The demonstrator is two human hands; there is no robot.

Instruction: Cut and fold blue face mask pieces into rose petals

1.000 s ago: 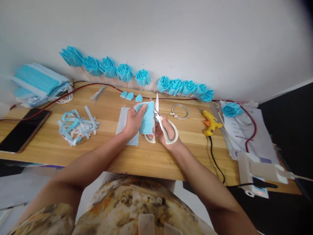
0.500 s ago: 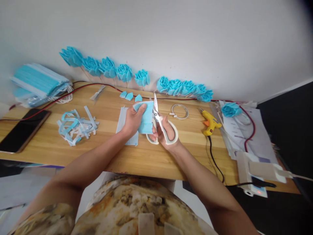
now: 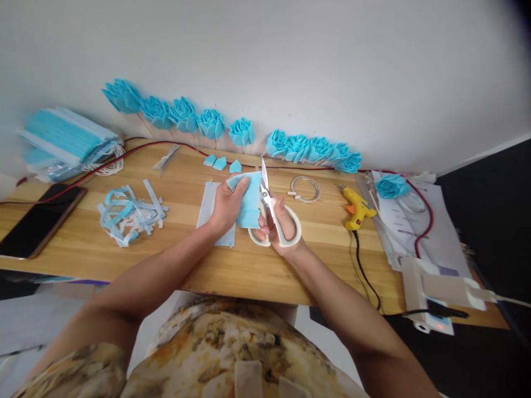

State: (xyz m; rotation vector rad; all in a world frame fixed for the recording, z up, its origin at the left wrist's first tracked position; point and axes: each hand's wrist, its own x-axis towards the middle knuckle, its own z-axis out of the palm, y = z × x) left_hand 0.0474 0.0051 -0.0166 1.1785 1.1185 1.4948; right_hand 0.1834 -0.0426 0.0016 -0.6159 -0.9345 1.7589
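My left hand pinches a folded piece of light blue mask fabric, thumb on top. In my right hand are white-handled scissors, their blades pointing away from me along the fabric's right edge. The blades look slightly apart. Beneath my left hand a flat pale blue sheet lies on the wooden table, partly covered. Just beyond the fabric lie small cut blue pieces.
Blue fabric flowers line the wall. At left are stacked masks, a phone and a pile of strips. To the right are a wire coil, a yellow glue gun, papers and a power strip.
Hardly anything differs. The fabric and my left hand have shifted very slightly, and the scissors' blades sit a touch closer together.
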